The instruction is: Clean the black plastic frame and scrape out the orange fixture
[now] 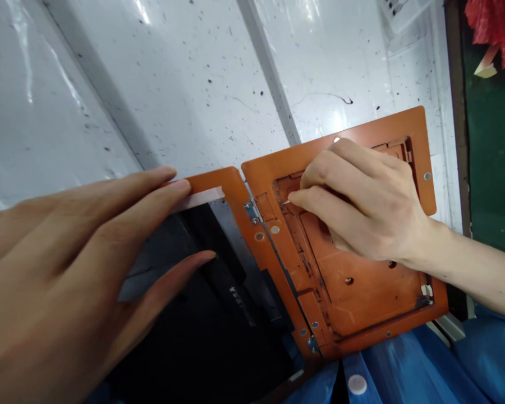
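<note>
An orange hinged fixture [370,294] lies unfolded, its recessed half on the right and its frame-like half on the left. My right hand [362,196] is over the recess, thumb and fingers pinched near its left inner edge. A small whitish bit shows at the fingertips; I cannot make out what it is. My left hand [79,252] is open, fingers stretched out and thumb apart. Its fingertips are at the top edge of the left frame, by a white strip [202,198]. Under that hand a dark panel [185,314] with small pale lettering shows in the frame opening.
A pale, dark-specked work surface [193,84] with grey seams stretches behind the fixture. A white container [404,14] stands at the top right. Past the surface's edge are a green area [494,157] and red crumpled material [496,28]. Blue clothing [395,370] is at the bottom.
</note>
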Demonstrator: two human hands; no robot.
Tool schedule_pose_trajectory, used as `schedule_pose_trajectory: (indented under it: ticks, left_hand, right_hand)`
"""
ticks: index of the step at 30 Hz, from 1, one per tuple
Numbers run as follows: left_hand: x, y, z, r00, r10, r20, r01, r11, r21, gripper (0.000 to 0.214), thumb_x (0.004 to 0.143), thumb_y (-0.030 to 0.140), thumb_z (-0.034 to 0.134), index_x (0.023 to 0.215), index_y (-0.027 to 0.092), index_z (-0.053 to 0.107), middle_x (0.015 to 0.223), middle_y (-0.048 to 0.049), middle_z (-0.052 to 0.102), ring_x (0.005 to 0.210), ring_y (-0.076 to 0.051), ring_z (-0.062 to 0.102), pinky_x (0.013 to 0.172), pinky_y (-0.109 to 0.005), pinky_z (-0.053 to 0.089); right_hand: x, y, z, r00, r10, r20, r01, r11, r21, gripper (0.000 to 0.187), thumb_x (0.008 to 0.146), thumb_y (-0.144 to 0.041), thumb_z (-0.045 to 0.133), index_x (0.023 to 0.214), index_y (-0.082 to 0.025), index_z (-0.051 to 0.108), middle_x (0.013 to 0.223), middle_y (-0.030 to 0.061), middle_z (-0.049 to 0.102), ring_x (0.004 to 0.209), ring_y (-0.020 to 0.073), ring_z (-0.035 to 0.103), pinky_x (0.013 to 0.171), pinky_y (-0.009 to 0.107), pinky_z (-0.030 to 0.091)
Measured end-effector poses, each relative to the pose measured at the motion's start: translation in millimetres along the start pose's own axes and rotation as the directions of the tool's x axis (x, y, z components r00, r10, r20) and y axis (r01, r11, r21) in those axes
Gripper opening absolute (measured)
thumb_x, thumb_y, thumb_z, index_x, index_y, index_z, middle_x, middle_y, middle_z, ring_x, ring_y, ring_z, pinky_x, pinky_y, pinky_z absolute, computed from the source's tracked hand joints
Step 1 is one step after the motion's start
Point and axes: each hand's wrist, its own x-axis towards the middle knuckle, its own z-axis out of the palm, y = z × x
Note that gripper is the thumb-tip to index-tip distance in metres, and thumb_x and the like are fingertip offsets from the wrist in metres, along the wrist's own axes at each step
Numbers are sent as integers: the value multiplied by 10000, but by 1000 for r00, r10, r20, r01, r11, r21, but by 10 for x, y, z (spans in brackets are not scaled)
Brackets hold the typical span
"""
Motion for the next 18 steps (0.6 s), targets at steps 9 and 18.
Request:
schedule_pose_trajectory:
  ticks: [9, 18]
  left_hand:
    - [25, -7, -7, 1000, 12, 8, -12, 1000, -4, 902, 648, 764, 857, 1438, 391, 630, 1535, 1, 662, 1718, -364, 315, 1405, -592, 447]
    - [43, -6, -63, 1000, 11, 9, -11, 1000, -13, 935, 628, 770, 868, 1447, 390, 624, 1533, -2, 662, 1712, -370, 317, 1407, -596, 436]
  right_hand:
    - [48, -60, -59, 964, 176, 200, -207, 967, 148, 410, 1127, -140, 325, 1070, -133, 731, 871, -15, 623, 746, 79, 562, 768, 238, 540]
    - [12, -60, -18, 967, 242, 82, -255, 933, 256, 455, 1119, -165, 294, 1077, -101, 742, 818, -38, 575, 724, 60, 534, 726, 199, 494]
